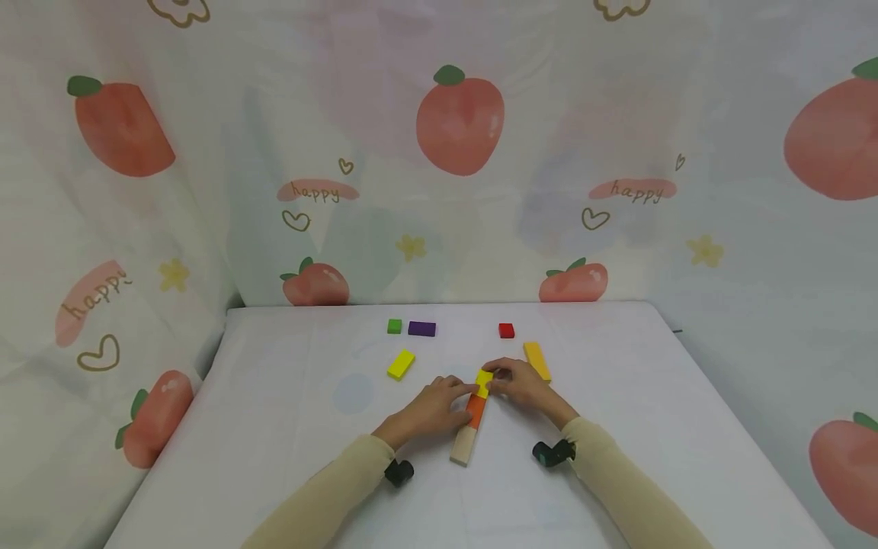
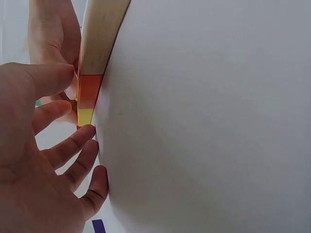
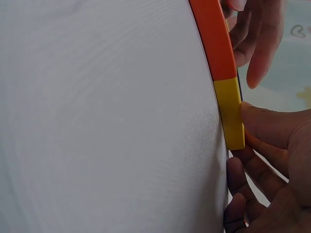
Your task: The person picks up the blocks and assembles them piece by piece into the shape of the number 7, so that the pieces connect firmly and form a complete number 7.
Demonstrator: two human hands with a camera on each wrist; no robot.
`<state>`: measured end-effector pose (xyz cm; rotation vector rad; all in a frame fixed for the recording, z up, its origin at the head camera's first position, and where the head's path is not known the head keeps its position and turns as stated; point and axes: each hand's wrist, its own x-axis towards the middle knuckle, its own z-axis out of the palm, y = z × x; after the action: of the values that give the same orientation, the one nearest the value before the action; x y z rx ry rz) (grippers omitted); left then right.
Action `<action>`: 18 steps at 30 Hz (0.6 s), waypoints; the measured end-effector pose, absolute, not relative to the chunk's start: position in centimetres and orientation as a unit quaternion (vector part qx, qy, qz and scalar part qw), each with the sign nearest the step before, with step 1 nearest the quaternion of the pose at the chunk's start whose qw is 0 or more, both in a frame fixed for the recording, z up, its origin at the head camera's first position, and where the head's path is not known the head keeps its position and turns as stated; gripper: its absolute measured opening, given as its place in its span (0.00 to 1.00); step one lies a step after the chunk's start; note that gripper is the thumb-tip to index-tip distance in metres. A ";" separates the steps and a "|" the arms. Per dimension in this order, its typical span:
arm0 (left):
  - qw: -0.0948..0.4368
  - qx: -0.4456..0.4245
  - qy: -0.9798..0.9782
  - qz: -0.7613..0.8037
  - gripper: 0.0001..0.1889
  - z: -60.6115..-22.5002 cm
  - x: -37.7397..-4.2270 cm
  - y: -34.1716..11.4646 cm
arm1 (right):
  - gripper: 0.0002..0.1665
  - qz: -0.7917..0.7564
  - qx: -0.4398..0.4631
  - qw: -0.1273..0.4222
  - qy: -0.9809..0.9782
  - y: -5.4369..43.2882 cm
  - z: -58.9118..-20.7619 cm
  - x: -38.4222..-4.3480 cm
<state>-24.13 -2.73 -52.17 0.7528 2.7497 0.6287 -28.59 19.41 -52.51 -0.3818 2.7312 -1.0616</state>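
On the white table three blocks lie end to end in a slanting row: a plain wood block (image 1: 463, 446) nearest, an orange block (image 1: 476, 410) in the middle, a yellow block (image 1: 484, 383) at the far end. My right hand (image 1: 523, 383) pinches the yellow block, thumb on its right side and forefinger curled at its far end. To the left of the row, my left hand (image 1: 434, 408) has loosely extended fingers; its forefinger reaches the yellow block's side and its thumb lies by the orange block. In the right wrist view the yellow block (image 3: 229, 114) meets the orange one.
Farther back lie a green block (image 1: 394, 326), a purple block (image 1: 421, 329) and a red block (image 1: 506, 331). Another yellow block (image 1: 401, 365) is left of the row; a yellow-orange block (image 1: 536, 361) lies beyond my right hand. A fruit-printed cloth (image 1: 384, 152) hangs behind the table.
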 end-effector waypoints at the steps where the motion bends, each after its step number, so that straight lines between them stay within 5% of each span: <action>1: 0.109 0.257 0.936 0.213 0.27 -52.2 -24.3 -2.7 | 0.19 -0.360 -0.128 0.093 0.919 19.4 -52.5 -28.6; 18: 0.102 0.247 0.943 0.196 0.25 -52.8 -24.4 -2.4 | 0.22 -0.317 -0.140 0.077 0.935 19.4 -51.1 -27.8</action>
<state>-24.37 -2.42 -52.76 0.7308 2.7861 0.5794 -27.85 19.44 -51.10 -0.4206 2.8009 -0.9510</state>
